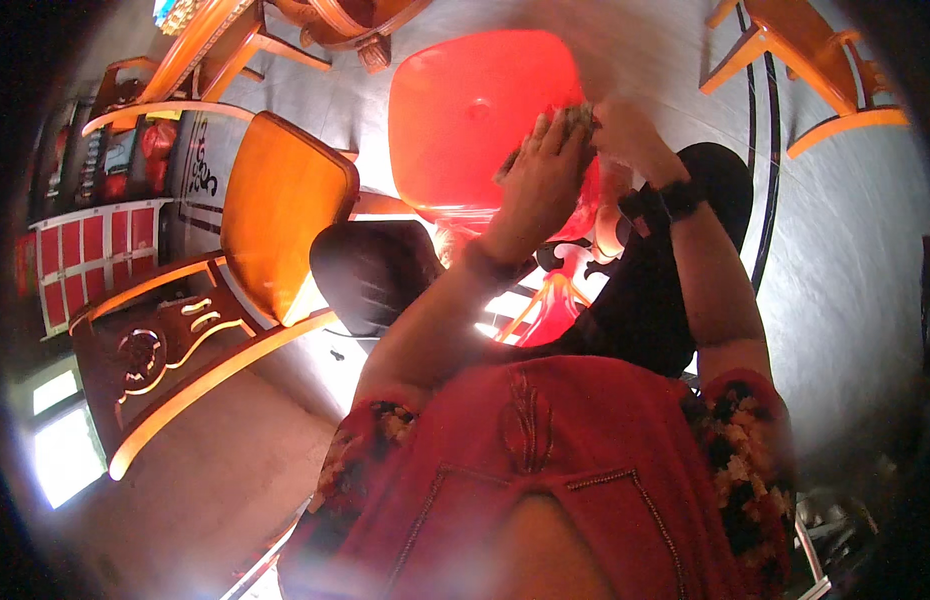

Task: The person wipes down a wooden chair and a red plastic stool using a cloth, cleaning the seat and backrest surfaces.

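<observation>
A red plastic seat point(472, 112), rounded at the corners with a small mark in its middle, is in front of my knees. My left hand point(546, 169) lies over its right part, palm down, with the fingers stretched forward. A dark greenish cloth point(581, 118) shows at the fingertips and beside the thumb; the rest is hidden under the hand. Beside the seat's right edge is my right hand point(622, 135), fingers bent near the rim and blurred. Whether they grip the rim or the cloth's end cannot be made out.
A wooden chair point(289, 217) stands close on the left, and another wooden chair point(799, 52) at the upper right. A carved wooden table base point(360, 34) is beyond the seat. My knees flank the near side. Shelving point(97, 247) with red panels is far left.
</observation>
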Motion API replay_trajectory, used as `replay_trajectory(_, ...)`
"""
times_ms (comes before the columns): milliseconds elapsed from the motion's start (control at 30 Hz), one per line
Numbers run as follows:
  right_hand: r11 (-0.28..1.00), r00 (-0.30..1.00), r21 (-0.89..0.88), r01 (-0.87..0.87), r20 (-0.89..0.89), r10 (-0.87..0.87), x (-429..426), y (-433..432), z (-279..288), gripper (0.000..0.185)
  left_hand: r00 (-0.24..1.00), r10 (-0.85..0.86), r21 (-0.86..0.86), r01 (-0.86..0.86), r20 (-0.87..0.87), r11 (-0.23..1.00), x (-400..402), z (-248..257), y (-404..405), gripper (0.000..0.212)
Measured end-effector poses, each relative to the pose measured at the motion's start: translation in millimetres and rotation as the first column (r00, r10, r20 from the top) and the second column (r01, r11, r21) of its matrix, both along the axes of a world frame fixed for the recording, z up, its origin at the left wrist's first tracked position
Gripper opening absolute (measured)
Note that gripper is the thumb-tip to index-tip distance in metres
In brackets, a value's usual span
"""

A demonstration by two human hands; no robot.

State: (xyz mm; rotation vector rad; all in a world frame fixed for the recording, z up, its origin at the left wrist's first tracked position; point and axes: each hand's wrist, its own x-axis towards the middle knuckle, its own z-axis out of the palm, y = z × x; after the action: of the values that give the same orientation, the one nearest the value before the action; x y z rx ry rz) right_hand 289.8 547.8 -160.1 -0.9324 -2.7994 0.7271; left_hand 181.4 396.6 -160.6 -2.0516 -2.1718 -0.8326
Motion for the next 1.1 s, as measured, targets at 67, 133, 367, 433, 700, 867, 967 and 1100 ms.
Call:
replay_trajectory(67,0.998,0.998,-0.004,-0.069,0.006,0.069,4.0,-4.9,5.3,0.024,0.990,-0.102,0.004,0.102,-0.093,0.995,-16.7,-0.2,-12.8,0.038)
replay_trajectory(133,0.989,0.988,-0.013,-0.146,0.057,0.147,3.9,-3.7,9.1,0.023,0.948,-0.216,0.035,0.230,-0.233,0.972,-78.0,-6.0,-19.8,0.046)
replay_trajectory(367,0.945,0.965,-0.235,-0.229,0.069,0.251,2.7,0.1,-7.1,0.043,0.877,0.039,-0.068,-0.081,-0.480,0.994,-285.9,-45.0,25.1,0.045)
replay_trajectory(433,0.935,0.962,-0.271,-0.228,0.086,0.260,9.1,-4.2,9.2,0.047,0.639,-0.164,-0.102,0.134,-0.752,0.986,-272.6,-36.2,69.4,0.041)
replay_trajectory(700,0.999,0.972,-0.052,-0.001,0.234,0.014,-2.6,16.2,-33.4,0.035,0.888,-0.277,0.043,0.314,-0.367,0.949,-73.4,-30.1,91.1,0.035)
replay_trajectory(867,0.992,0.988,0.117,-0.054,0.149,0.036,10.7,3.9,-15.1,0.025,0.989,-0.151,-0.065,0.150,0.000,0.986,-5.5,1.1,-22.1,0.034)
replay_trajectory(967,0.989,0.989,0.129,-0.066,0.143,0.048,5.0,-6.2,24.7,0.022,0.996,-0.073,-0.062,0.071,-0.045,0.996,-29.8,11.9,-52.8,0.038)
replay_trajectory(1100,0.996,0.996,0.076,0.050,0.065,-0.055,-2.7,1.2,8.0,0.027,0.994,0.096,0.028,-0.095,-0.054,0.995,-77.9,34.3,-96.5,0.045)
